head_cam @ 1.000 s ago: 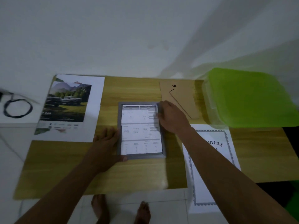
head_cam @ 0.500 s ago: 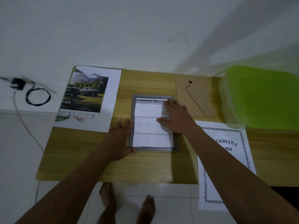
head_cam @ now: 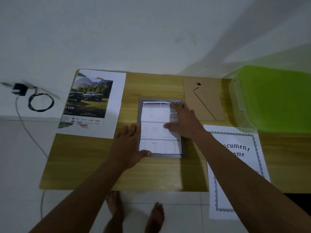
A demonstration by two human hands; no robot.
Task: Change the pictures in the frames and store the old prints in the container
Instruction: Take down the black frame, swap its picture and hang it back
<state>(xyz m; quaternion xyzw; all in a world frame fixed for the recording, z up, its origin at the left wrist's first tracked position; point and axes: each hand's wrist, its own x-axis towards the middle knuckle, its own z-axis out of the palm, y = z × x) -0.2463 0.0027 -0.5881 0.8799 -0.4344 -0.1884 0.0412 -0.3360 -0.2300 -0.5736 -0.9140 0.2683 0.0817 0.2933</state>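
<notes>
While flat, grey frame (head_cam: 167,155) (tabular print (head_cam: 154,115))

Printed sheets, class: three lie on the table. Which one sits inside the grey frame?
The sheet printed with tables; the truck poster at left and the bordered certificate at right lie loose, unframed.

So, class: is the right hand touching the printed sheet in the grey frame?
Touching. The head view shows the right hand lying flat on the printed sheet inside the grey frame, fingers and thumb pressed onto the paper.
</notes>
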